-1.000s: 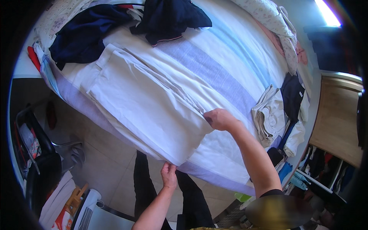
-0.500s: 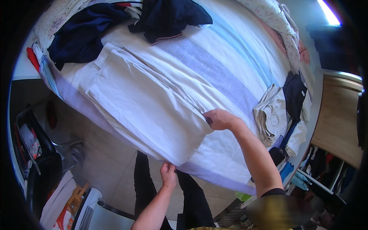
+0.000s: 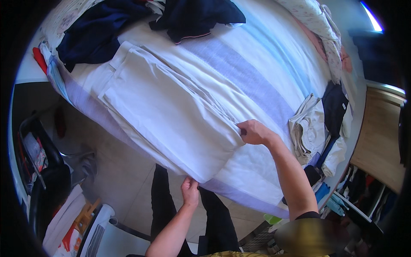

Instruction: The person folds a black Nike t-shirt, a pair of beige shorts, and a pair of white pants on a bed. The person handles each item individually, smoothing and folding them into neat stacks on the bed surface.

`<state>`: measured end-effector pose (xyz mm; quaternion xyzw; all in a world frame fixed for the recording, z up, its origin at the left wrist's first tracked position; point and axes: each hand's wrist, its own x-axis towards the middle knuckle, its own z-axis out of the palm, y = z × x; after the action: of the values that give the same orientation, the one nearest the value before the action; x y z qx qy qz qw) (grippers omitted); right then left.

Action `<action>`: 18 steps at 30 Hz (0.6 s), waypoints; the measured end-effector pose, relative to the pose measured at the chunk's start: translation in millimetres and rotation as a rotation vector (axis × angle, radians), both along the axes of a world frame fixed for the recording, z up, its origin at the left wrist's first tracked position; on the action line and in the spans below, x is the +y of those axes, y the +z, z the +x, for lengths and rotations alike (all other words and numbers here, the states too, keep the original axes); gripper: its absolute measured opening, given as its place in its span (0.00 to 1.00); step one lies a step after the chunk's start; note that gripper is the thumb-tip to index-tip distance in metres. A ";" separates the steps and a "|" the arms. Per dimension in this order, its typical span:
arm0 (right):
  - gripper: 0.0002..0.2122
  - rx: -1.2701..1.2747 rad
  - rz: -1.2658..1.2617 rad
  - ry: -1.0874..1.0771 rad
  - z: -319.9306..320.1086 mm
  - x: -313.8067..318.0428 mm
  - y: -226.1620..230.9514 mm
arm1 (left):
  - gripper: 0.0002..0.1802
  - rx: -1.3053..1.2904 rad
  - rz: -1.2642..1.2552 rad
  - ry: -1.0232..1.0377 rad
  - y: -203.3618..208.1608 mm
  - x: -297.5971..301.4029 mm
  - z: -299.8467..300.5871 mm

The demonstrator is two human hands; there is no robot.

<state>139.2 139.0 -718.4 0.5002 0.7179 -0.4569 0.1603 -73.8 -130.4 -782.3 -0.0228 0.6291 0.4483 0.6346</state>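
Pale trousers (image 3: 167,111) lie stretched out on the bed (image 3: 248,175), folded lengthwise, with the waistband toward the far left and the hem end nearest me. My left hand (image 3: 189,191) pinches the near corner of the hem, right at the bed's front edge. The far corner of the same end is gripped by my right hand (image 3: 253,132), whose fingers are closed on the cloth. Some loose creases run along the far side of the legs.
Dark navy garments (image 3: 96,32) lie beyond the waistband. Folded beige trousers (image 3: 309,126) and a black garment (image 3: 335,107) sit at the bed's right. A black chair (image 3: 53,180) stands left, an open drawer of clothes (image 3: 364,197) at right.
The whole view has shifted a little, so most things appear slightly farther right. Both hands keep hold of the trousers' hem corners, and the cloth lies nearly as before.
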 end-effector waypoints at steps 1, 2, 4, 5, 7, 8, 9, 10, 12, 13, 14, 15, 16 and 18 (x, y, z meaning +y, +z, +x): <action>0.09 -0.081 -0.052 -0.025 2.9 0.2 2.2 | 0.06 0.000 -0.015 0.001 1.3 1.8 1.0; 0.09 -0.075 -0.056 -0.020 6.2 -1.6 -0.2 | 0.05 0.010 -0.007 0.005 2.4 3.3 1.6; 0.09 -0.058 -0.065 -0.008 6.6 -5.0 -2.3 | 0.05 0.034 0.010 0.016 -2.0 -0.4 2.2; 0.09 -0.054 -0.095 -0.034 8.5 -6.3 -1.8 | 0.05 0.022 0.022 0.006 -4.5 -2.2 2.4; 0.08 -0.042 -0.159 -0.089 0.5 -5.7 11.2 | 0.05 0.003 0.040 -0.015 -7.1 -6.5 -0.7; 0.08 -0.048 -0.081 -0.060 1.8 -7.2 4.9 | 0.05 0.019 0.038 -0.012 -8.6 -8.5 -0.8; 0.08 -0.055 -0.004 -0.035 8.2 -9.5 -3.3 | 0.05 0.032 0.037 -0.013 -6.8 -5.7 1.3; 0.08 -0.059 0.072 -0.007 12.0 -10.1 -8.4 | 0.05 0.049 0.032 -0.010 -5.7 -4.3 3.0; 0.07 0.061 0.069 -0.080 19.6 -9.2 -10.5 | 0.05 0.068 0.018 -0.002 -4.4 -2.1 5.3; 0.07 0.061 0.074 -0.067 20.9 -10.8 -15.0 | 0.05 0.095 0.032 0.008 -3.5 -2.1 6.1; 0.07 0.061 0.079 -0.054 20.7 -12.8 -19.2 | 0.05 0.122 0.045 0.018 -2.2 -2.2 7.0; 0.07 0.064 0.089 -0.053 18.5 -13.2 -19.1 | 0.06 0.182 0.058 0.034 0.9 -0.7 9.5; 0.07 0.068 0.100 -0.052 17.0 -13.4 -18.4 | 0.06 0.241 0.070 0.050 4.9 0.1 12.3; 0.07 0.085 0.109 -0.064 15.6 -14.4 -18.5 | 0.08 0.318 0.080 0.025 14.8 -1.8 12.7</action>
<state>154.8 124.6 -736.9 0.5110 0.7316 -0.4427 0.0874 -61.1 -132.2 -767.5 0.0659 0.7030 0.4790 0.5216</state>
